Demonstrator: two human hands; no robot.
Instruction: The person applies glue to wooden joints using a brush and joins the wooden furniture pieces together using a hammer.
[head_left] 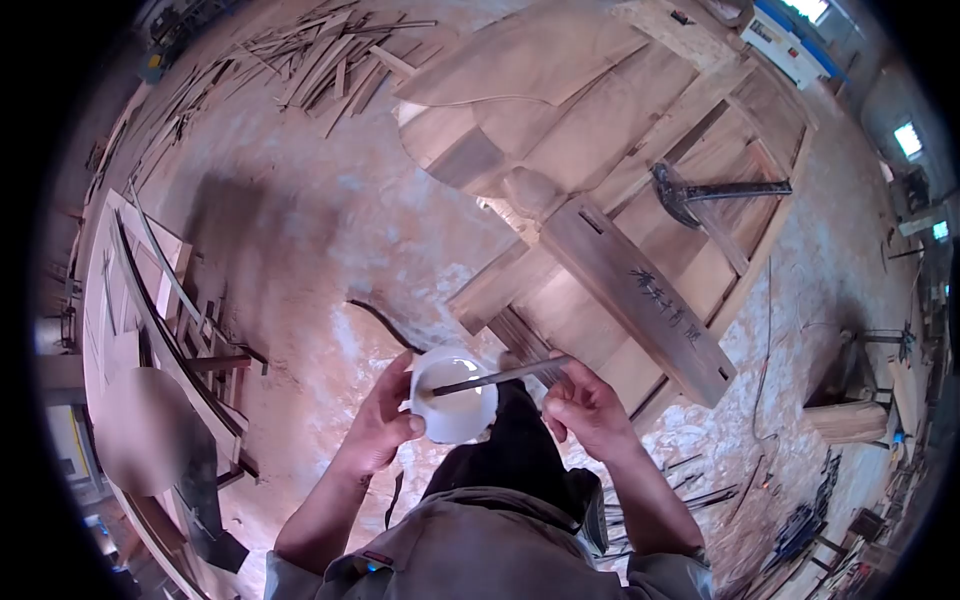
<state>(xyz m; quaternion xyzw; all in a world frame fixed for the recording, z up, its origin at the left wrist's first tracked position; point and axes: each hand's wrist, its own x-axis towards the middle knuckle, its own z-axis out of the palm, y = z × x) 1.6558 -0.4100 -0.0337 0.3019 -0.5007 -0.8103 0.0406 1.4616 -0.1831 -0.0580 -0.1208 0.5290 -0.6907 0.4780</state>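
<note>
So my left hand (383, 425) is wrapped round the side of a white cup (486, 414), thumb near the rim, and my right hand (592, 410) has a thin stick (505, 376) pinched between thumb and fingers, with its far end dipped into the cup's opening. The cup's right in front of me, above my lap, and just ahead there's a big wooden assembly (555, 50) with a plank (625, 285) with dark writing and a hammer-like tool (740, 190) lying on it.
</note>
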